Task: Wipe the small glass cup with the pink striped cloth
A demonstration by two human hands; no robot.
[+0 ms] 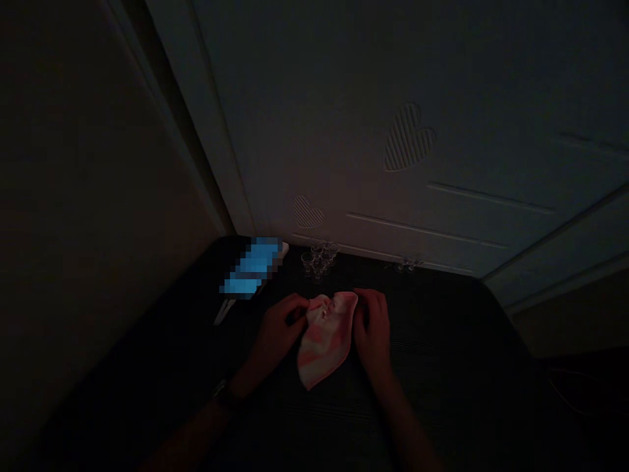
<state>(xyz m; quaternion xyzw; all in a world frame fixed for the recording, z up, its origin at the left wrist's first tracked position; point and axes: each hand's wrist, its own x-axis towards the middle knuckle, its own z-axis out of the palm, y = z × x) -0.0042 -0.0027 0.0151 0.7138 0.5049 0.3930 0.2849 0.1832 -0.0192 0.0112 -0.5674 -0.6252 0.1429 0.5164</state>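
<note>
A pink-and-white cloth [327,344] with a piped edge lies over the dark tabletop between my hands, its lower end tapering towards me. My left hand [280,328], a dark band on its wrist, pinches the cloth's upper left corner between thumb and fingers. At the upper right edge, the curled fingers of my right hand [374,324] close on the cloth. Small shiny spots [323,313] show near its gathered top; in this dim light I cannot make out what they are.
A device with a lit, blurred blue screen [253,269] leans on a stand at the back left. Clear, glass-like pieces [319,257] stand behind the cloth, and a smaller cluster [407,264] lies further right. A pale panel with heart reliefs [409,137] rises behind the dark table [442,367].
</note>
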